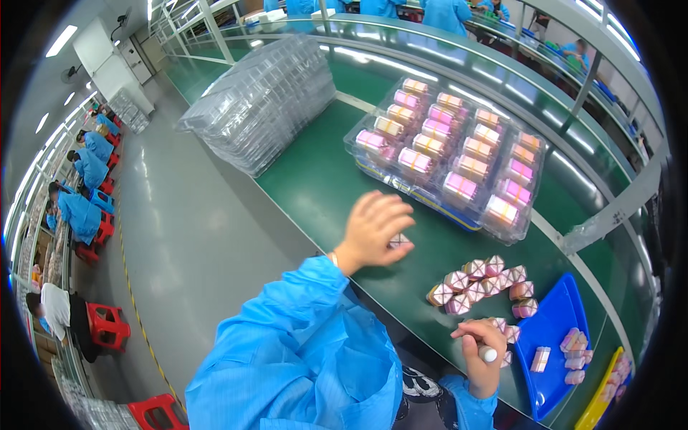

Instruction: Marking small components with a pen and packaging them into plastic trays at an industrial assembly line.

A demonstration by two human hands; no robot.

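While the left hand's fingers (390,215) pinch one small pink box (398,241) above the green conveyor's near edge, it should travel level toward the clear tray (534,190) of boxes lying across the belt — wrist bent back, blue sleeve trailing; the right hand (481,351) is fisted round a white marker (488,354) beside the loose boxes (476,283)

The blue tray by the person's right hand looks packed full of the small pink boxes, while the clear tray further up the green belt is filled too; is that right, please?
Not quite: in the head view the blue tray is mostly bare, with only a few small pink boxes at its far end. The clear tray up the green belt is indeed filled, and the right hand is beside the blue tray.
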